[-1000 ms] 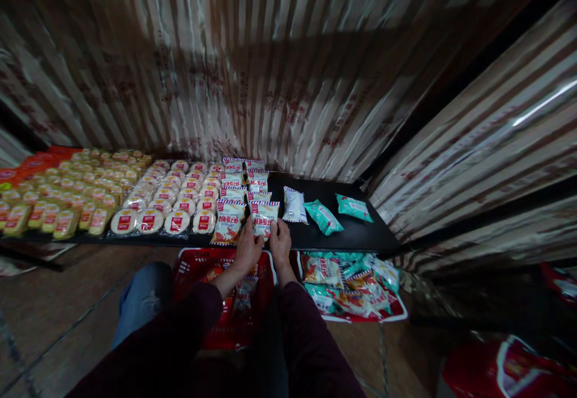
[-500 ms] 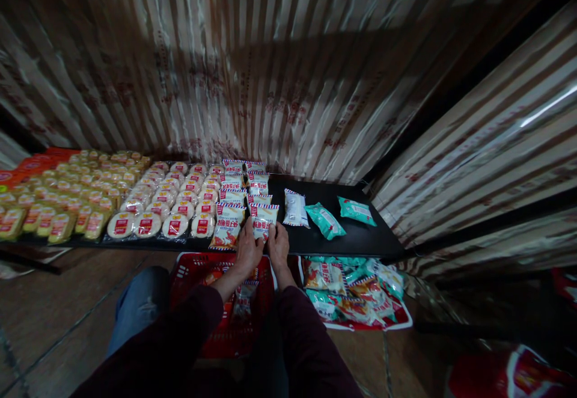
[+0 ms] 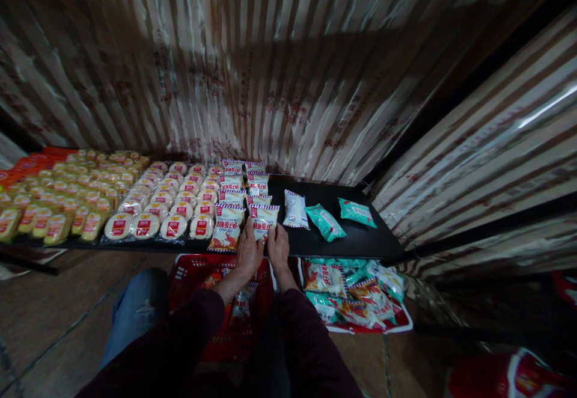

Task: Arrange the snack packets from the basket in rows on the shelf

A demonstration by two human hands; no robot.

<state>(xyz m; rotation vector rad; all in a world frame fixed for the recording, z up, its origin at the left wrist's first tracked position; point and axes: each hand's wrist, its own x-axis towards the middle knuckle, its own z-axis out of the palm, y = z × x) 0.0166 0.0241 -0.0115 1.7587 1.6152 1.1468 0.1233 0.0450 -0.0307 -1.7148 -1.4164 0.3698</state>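
At the shelf's front edge, my left hand [image 3: 249, 251] and my right hand [image 3: 278, 246] grip a white snack bag [image 3: 263, 215] with red lettering from its two sides. The bag lies at the near end of a column of matching bags [image 3: 258, 184]. Touching or nearly touching my left fingers is another such snack bag [image 3: 226, 225], the front one of the column to the left. Right of my hands, a bag lying back side up [image 3: 295, 209] and two green bags [image 3: 325, 222] rest loosely on the black shelf [image 3: 311, 244].
Rows of round wrapped cakes [image 3: 174, 226] and yellow wrapped cakes [image 3: 58, 228] fill the shelf's left. Below stand a red basket [image 3: 180, 275] and another red basket [image 3: 408, 324] heaped with bags. A striped curtain [image 3: 270, 73] hangs behind; a dark post [image 3: 433, 109] slants at right.
Both hands stay at the same bag, with hardly any movement. The view has shifted very slightly.
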